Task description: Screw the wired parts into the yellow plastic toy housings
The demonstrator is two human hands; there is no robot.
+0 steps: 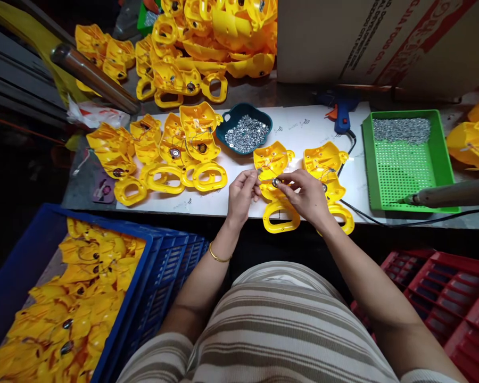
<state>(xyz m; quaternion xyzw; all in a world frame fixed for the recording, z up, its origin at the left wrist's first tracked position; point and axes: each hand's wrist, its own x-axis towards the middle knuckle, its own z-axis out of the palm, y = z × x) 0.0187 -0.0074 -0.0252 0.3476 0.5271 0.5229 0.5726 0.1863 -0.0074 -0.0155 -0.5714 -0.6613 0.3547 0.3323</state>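
A yellow plastic toy shell point(272, 157) with a looped handle lies inner side up in front of me. My right hand point(306, 196) reaches over it, thumb and fingers closed on a small round speaker point(277, 182) just above the shell. My left hand point(241, 196) is at the shell's left edge, its thumb and forefinger pinched together. What they hold, if anything, is too small to make out. A second open yellow shell point(323, 158) lies to the right, partly covered by my right hand and forearm.
Several yellow shells point(171, 141) lie left of a dark green bowl point(222, 139) of screws. A blue glue gun point(342, 116) and a green tray point(399, 210) with metal screws are right, beside an electric screwdriver point(455, 194). A blue crate point(143, 266) and red crate point(447, 298) flank me.
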